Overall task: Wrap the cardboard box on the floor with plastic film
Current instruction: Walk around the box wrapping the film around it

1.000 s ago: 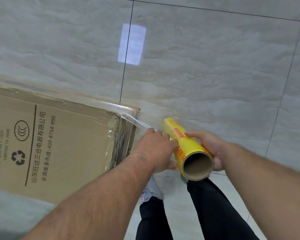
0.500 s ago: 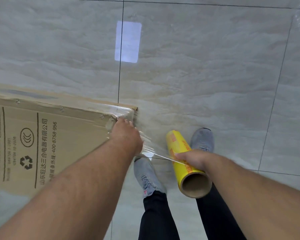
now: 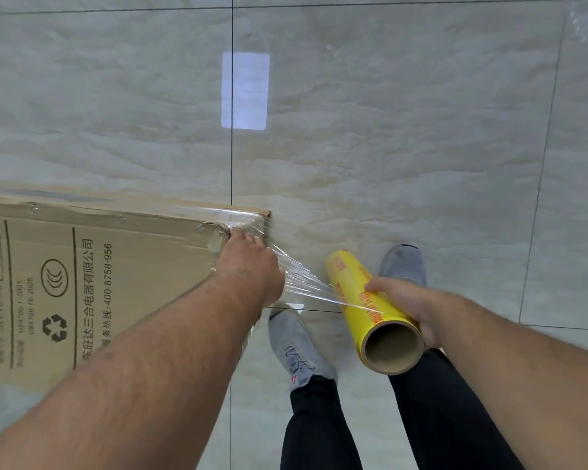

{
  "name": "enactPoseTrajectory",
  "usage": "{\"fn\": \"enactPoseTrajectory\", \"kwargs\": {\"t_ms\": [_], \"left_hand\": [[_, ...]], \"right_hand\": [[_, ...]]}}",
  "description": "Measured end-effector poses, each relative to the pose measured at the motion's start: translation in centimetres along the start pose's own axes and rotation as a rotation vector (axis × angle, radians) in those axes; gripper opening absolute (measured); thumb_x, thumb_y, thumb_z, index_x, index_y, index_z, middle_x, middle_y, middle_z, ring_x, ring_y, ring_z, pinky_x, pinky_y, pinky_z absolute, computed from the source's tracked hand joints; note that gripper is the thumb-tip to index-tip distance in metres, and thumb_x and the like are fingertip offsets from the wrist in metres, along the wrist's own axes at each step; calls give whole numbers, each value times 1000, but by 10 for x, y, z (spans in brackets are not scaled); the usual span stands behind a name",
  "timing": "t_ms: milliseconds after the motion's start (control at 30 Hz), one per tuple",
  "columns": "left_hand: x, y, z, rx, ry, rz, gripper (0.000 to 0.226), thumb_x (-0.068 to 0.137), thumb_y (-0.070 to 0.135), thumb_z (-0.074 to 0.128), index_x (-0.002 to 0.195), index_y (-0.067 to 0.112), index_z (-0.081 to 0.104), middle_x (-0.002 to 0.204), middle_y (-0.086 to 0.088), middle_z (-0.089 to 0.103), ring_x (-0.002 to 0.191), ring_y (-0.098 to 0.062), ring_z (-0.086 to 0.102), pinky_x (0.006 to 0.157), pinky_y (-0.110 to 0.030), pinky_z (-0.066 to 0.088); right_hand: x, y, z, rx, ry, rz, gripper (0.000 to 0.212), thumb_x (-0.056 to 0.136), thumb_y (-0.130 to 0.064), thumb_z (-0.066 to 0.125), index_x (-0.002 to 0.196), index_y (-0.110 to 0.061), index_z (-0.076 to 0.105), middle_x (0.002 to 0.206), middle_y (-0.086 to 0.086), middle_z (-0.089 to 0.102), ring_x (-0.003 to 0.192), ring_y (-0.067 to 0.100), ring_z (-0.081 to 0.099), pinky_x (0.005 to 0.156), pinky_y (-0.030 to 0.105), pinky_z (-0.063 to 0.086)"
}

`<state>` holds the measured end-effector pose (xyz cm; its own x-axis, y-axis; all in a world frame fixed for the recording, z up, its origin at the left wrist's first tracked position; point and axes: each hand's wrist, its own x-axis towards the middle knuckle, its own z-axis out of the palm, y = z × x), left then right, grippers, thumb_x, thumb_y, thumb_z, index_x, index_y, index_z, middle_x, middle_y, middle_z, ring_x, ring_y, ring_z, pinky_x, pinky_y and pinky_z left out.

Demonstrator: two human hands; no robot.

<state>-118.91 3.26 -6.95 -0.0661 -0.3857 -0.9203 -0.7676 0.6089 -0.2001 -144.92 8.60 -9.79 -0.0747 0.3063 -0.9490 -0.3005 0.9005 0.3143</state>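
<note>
While you are pressing your left hand [image 3: 252, 262] onto the near right corner of the cardboard box [image 3: 92, 283], you are pinning the plastic film [image 3: 302, 283] there; the fingers lie over the edge, and whether they are curling round it cannot be told. Your right hand [image 3: 408, 303] is gripping the yellow film roll [image 3: 370, 310], thumb over the top. The stretch between corner and roll is bunching into strands, so you are probably wise keeping it taut and flat, with the roll's axis parallel to the box face. The box is lying flat on the tiled floor [image 3: 387, 147] at your left, its long axis running leftward out of frame. The roll's open core is pointing back at you, its far end angling away and leftward.
</note>
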Motion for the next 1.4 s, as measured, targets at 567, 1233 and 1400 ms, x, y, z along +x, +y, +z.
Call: {"fn": "enactPoseTrajectory", "kwargs": {"t_ms": [567, 1233, 1400], "left_hand": [[-7, 9, 4, -26, 158, 195, 49, 108, 40, 25, 134, 20, 62, 141, -8, 59, 129, -27, 57, 108, -45, 39], [-26, 15, 29, 137, 113, 193, 60, 99, 28, 48, 158, 18, 39, 164, -9, 39, 151, -26, 36, 121, -47, 31], [-34, 15, 33, 283, 102, 192, 46, 102, 30, 48, 146, 17, 53, 147, -10, 56, 135, -29, 53, 113, -44, 39]], "right_hand": [[18, 64, 4, -495, 193, -179, 109, 59, -78, 66, 152, -24, 48, 132, 11, 67, 104, 30, 72, 102, 46, 58], [35, 119, 94, 101, 42, -232, 151, 48, -84, 83, 171, -28, 14, 158, 8, 51, 126, 37, 65, 111, 55, 53], [36, 107, 114, -98, 34, -203, 106, 91, -85, 51, 169, -15, 30, 167, 12, 44, 142, 35, 55, 120, 49, 44]]}}
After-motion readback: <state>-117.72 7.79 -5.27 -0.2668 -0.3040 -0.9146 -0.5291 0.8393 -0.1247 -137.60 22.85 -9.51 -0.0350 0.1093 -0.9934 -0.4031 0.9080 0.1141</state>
